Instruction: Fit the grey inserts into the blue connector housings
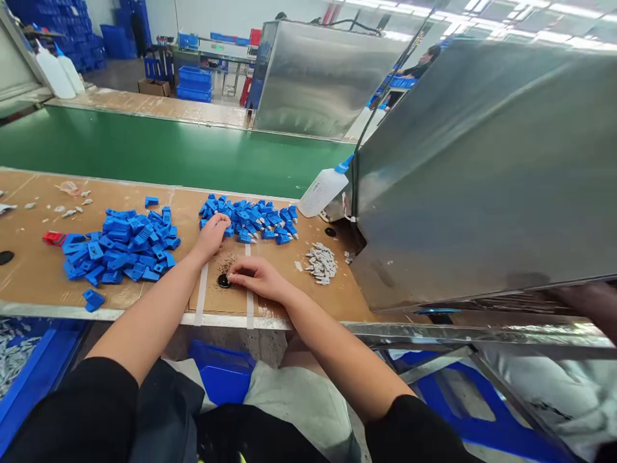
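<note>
My left hand point(213, 236) is at the near left edge of a pile of blue plastic parts point(263, 215), several with light grey tips. Its fingers are closed, and what they hold, if anything, is hidden. My right hand point(258, 278) pinches at the rim of a small round black dish point(223, 281); anything between its fingertips is too small to name. Tiny dark specks lie scattered on the cardboard around the dish. To the right of that hand is a heap of small light grey pieces point(322, 263).
A larger heap of blue parts point(128, 244) lies left, beside a red part point(54, 238). A white squeeze bottle point(324, 191) leans by a large metal panel point(482, 173) on the right. Behind the cardboard-covered bench point(38, 283) runs a green conveyor belt point(159, 151).
</note>
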A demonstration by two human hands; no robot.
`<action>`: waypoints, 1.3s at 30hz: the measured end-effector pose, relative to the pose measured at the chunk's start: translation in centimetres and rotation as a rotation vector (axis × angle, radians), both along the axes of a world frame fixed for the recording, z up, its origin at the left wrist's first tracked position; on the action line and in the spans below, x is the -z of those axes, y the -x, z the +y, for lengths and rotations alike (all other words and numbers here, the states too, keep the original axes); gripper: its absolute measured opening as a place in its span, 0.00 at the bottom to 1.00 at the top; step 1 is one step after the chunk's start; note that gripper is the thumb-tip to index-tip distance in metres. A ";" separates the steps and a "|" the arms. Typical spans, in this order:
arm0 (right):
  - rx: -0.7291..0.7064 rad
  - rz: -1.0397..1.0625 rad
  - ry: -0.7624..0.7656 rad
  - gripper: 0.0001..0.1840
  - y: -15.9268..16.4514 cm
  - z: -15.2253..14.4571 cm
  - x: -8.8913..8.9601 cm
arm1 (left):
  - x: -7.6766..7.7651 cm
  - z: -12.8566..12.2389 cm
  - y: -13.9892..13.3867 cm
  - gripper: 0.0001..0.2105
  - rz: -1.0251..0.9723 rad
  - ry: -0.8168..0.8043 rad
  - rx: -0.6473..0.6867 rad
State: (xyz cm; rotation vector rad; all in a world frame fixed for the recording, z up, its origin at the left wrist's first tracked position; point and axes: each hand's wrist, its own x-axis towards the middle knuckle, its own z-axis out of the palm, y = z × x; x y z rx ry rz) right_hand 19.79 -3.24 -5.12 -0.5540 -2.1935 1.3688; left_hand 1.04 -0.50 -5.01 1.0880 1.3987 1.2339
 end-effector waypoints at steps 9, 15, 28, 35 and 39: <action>0.211 0.167 0.281 0.18 -0.7 0.4 0.9 | 0.2 -0.1 0.0 0.19 0.155 -0.031 0.052; 0.369 0.360 0.391 0.19 -1.0 1.5 0.6 | 0.3 0.0 0.1 0.20 0.299 -0.062 0.057; 0.450 0.250 0.037 0.13 0.5 2.4 1.7 | -0.8 -0.2 -0.3 0.20 0.575 -0.143 0.072; 0.474 -0.058 -0.258 0.14 0.1 2.3 0.9 | -0.8 -0.4 -0.8 0.19 0.761 -0.190 0.045; 0.496 -0.046 -0.241 0.17 0.2 2.0 1.1 | -0.9 -0.6 -1.4 0.19 0.797 -0.178 0.038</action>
